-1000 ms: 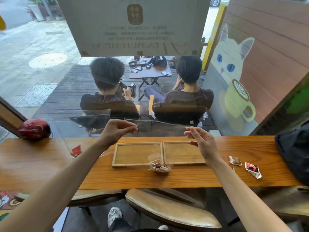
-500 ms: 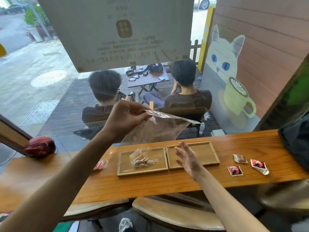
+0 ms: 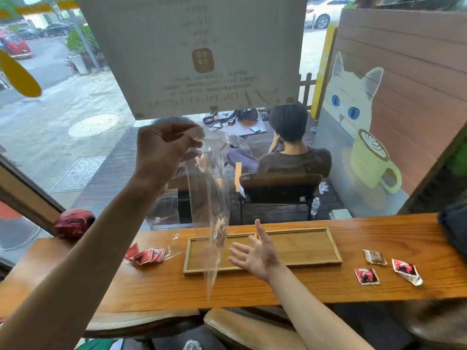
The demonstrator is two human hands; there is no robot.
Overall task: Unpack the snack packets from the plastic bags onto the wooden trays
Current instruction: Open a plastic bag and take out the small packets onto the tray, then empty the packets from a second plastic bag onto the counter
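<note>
My left hand [image 3: 164, 150] is raised high and pinches the top of a clear plastic bag [image 3: 214, 188], which hangs down over the left wooden tray [image 3: 199, 258]. A few brown snack packets [image 3: 219, 232] sit inside the bag's lower part. My right hand [image 3: 257, 252] hovers palm up with spread fingers over the join between the left tray and the right wooden tray [image 3: 303, 245], just right of the bag. Neither tray shows a packet lying on it.
A pile of red packets [image 3: 147, 255] in clear plastic lies left of the trays. Three loose packets [image 3: 386, 267] lie on the wooden counter [image 3: 278, 289] to the right. A dark bag [image 3: 454, 228] sits at the far right, a red helmet [image 3: 74, 222] at the far left.
My left hand has lifted the bag higher, so it now hangs lengthwise with the packets off the tray. My right hand let go of the bag earlier and now turns palm up beside it.
</note>
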